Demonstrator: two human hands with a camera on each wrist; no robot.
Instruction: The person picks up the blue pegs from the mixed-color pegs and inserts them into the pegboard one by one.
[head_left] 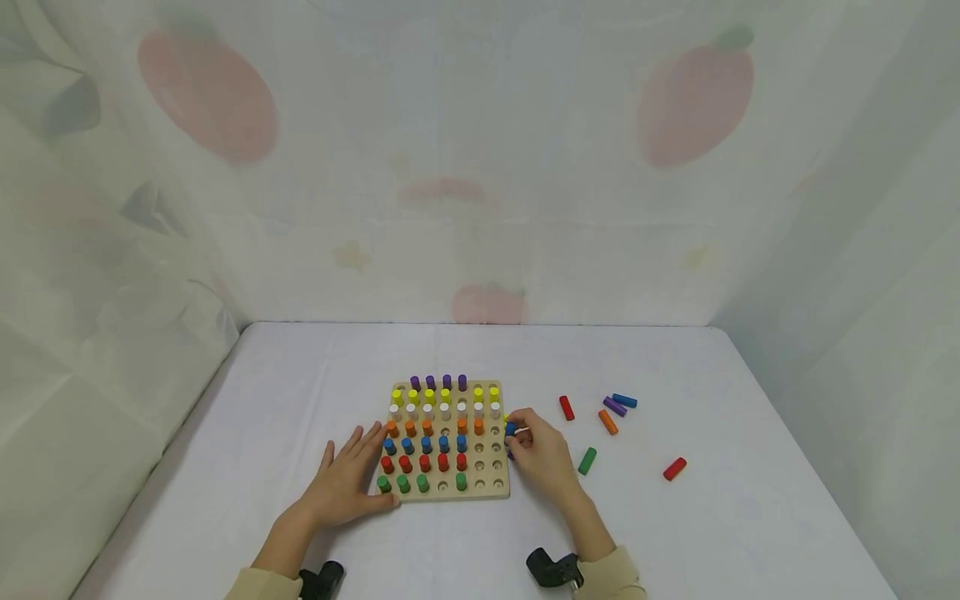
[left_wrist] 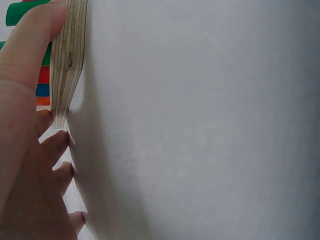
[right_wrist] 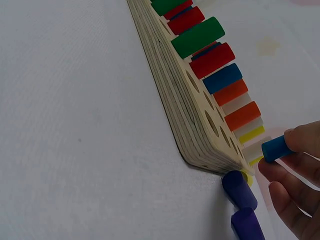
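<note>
A wooden pegboard [head_left: 489, 495] lies on the white table, holding rows of purple, yellow, white, orange, blue, red and green pegs. Several holes at its right side and front are bare. My left hand [head_left: 341, 486] rests at the board's left front corner, thumb on the front edge and fingers stretched along the left side. Between thumb and fingers, my right hand [head_left: 546, 461] pinches a blue peg [right_wrist: 276, 148] just off the board's right edge. Below it in the right wrist view, two purple pegs [right_wrist: 240, 191] and a partly hidden yellow peg [right_wrist: 248, 178] lie against the board's corner.
Loose pegs lie on the table to the right: red [head_left: 566, 407], orange [head_left: 608, 422], purple [head_left: 615, 407], blue [head_left: 625, 401], green [head_left: 587, 461] and another red one [head_left: 675, 468]. A patterned white curtain [head_left: 480, 250] hangs behind the table.
</note>
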